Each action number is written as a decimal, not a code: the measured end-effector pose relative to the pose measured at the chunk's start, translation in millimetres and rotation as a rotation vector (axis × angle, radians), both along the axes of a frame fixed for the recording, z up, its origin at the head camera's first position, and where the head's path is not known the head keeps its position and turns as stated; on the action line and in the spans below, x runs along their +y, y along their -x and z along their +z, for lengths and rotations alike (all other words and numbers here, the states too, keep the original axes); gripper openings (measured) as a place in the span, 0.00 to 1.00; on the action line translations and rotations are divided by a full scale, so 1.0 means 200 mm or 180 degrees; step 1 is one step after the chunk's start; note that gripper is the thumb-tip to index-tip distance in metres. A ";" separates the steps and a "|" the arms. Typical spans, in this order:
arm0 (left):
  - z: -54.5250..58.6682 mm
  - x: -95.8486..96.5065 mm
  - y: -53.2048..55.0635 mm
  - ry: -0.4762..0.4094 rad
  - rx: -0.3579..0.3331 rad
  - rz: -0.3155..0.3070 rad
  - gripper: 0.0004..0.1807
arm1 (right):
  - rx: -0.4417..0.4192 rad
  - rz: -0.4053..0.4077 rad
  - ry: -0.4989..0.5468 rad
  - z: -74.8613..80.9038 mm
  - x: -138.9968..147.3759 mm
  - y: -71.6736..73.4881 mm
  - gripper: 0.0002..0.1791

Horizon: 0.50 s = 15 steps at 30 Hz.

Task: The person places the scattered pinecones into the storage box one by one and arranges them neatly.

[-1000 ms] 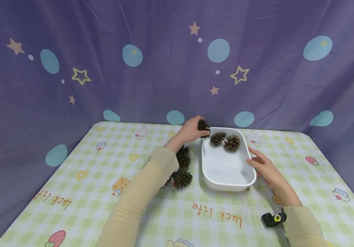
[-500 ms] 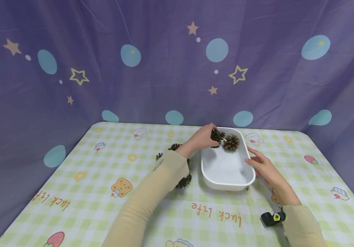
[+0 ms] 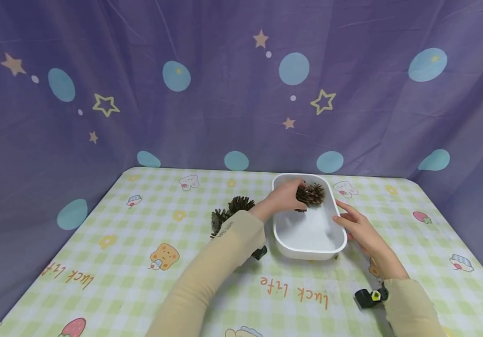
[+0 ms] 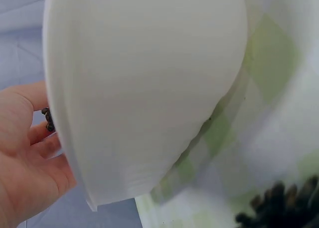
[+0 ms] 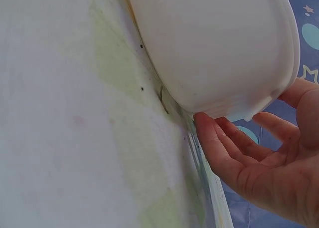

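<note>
In the head view, my left hand [image 3: 286,195] reaches over the near-left rim into a white plastic tub [image 3: 308,236] and grips a dark pinecone [image 3: 301,199]. A browner pinecone [image 3: 316,194] lies right beside it in the tub. The left wrist view shows the left hand [image 4: 30,148] behind the tub wall, with only a dark bit of the pinecone [image 4: 48,119] peeking out. At the tub's right side, my right hand [image 3: 361,231] holds the edge, thumb at the rim and fingers [image 5: 212,143] against the outer wall.
Several pinecones [image 3: 241,204] lie on the checked tablecloth [image 3: 140,290] left of the tub, partly hidden by the left sleeve [image 3: 207,276]. A black wrist device [image 3: 372,297] sits at the right cuff. A purple curtain [image 3: 207,126] hangs behind the table.
My left hand has carried its pinecone rightward and down from the tub's left rim to beside the pinecones inside. The right hand keeps its place on the tub.
</note>
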<state>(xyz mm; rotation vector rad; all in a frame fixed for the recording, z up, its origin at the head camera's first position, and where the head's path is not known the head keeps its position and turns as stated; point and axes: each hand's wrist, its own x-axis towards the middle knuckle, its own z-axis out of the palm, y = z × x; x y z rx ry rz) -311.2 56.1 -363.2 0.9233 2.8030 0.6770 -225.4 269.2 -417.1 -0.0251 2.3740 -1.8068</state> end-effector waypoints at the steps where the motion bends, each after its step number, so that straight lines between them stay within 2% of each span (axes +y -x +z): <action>1: 0.00 0.01 0.00 0.0049 0.0060 -0.0025 0.33 | -0.0002 0.0000 -0.0016 0.00 0.00 0.00 0.37; 6: -0.02 0.05 -0.01 0.0193 0.0183 -0.0124 0.32 | -0.0052 -0.0017 -0.0097 0.01 0.00 0.00 0.36; 15: -0.03 0.11 -0.04 0.0306 0.0143 -0.0037 0.34 | -0.0065 -0.0019 -0.0053 0.01 0.00 0.00 0.38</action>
